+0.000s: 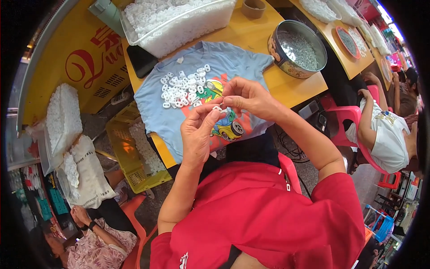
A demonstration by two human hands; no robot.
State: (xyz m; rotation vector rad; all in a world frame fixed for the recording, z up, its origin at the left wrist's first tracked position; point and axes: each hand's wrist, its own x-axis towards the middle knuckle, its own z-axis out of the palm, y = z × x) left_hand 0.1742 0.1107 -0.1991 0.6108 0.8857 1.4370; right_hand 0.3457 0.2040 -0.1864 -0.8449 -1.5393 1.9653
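My left hand point(197, 132) pinches a small white plastic piece point(217, 108) between thumb and fingertips, above a light blue T-shirt point(156, 105) spread over the table. Thumb and forefinger of my right hand point(251, 96) are pressed together right beside that piece. Whatever is between those fingertips is too small to make out. Just beyond my left hand lies a loose heap of white plastic pieces point(181, 89), each with two round holes. The shirt carries a colourful cartoon car print point(230, 127), partly covered by my hands.
A clear bin point(179, 38) of white pieces stands at the back. Right of it are a brown bowl point(253, 8) and a round tin point(298, 49) of small metal parts. A yellow crate point(134, 175) sits below left. People sit on both sides, one on a pink chair point(347, 121).
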